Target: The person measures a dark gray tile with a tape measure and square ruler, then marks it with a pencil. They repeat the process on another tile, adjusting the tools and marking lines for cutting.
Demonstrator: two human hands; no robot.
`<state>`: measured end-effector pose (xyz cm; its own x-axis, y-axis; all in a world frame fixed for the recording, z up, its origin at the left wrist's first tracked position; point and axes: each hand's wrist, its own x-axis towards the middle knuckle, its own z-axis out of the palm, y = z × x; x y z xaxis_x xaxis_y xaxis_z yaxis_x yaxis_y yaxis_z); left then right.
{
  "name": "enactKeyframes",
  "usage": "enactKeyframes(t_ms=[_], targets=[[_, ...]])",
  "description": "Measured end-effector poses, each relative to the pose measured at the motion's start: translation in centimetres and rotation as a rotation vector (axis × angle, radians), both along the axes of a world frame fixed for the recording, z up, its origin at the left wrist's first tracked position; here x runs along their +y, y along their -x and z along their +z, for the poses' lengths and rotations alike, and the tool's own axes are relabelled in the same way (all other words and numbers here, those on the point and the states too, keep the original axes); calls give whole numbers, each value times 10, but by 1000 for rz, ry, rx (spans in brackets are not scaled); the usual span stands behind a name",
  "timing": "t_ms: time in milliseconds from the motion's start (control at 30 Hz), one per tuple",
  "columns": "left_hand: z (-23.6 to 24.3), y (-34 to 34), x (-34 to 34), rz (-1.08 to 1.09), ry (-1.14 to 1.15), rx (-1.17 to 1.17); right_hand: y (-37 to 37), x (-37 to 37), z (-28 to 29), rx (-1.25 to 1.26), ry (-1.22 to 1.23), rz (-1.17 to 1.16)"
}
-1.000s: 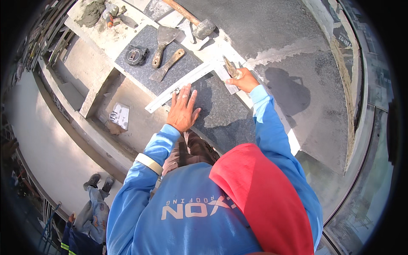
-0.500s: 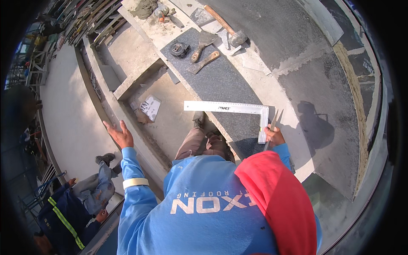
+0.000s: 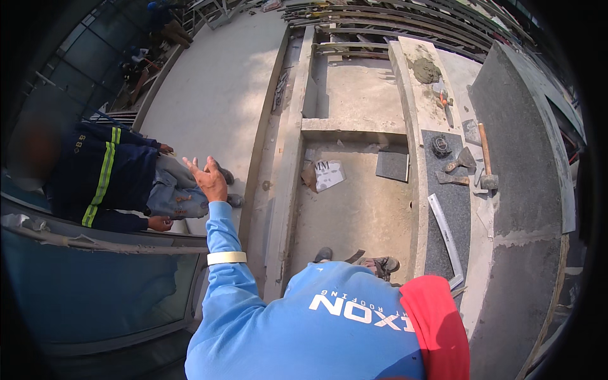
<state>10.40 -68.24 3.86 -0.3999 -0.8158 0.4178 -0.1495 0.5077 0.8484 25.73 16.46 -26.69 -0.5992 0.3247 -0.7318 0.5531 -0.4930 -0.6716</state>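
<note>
My left hand is held up in the air over the pale ledge, fingers stretched apart, with nothing in it. It is nearest to the seated co-worker's legs. My right hand is out of sight, past the red cloth on the shoulder of the blue top. A white metal square lies along the dark speckled stone slab at my right; its short end is partly hidden. Farther up the slab are a black tape measure, a wide scraper and a narrow scraper. A wood-handled hammer lies beside them.
A co-worker in a dark jacket with a yellow stripe sits at the left. Concrete walls frame sunken bays, one holding a white torn sheet and a dark tile. Mortar and stacked bars are farther off.
My view has swung left, so the square and tools now appear farther right. My right hand, which was at the square's short arm, has gone from view. My left hand stays raised and open.
</note>
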Motion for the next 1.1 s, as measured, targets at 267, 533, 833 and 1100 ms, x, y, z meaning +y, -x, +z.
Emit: enactKeyframes(t_ms=[267, 533, 833, 1100], targets=[[58, -140, -149, 21, -2, 6, -10, 5, -53, 76, 23, -113], [96, -208, -193, 134, -30, 141, 11, -20, -28, -133, -221, -134], [89, -236, -211, 173, -32, 122, 16, -32, -22, -205, -297, -141], [76, -212, -200, 140, -39, 44, 18, -32, -26, -243, -332, -143]])
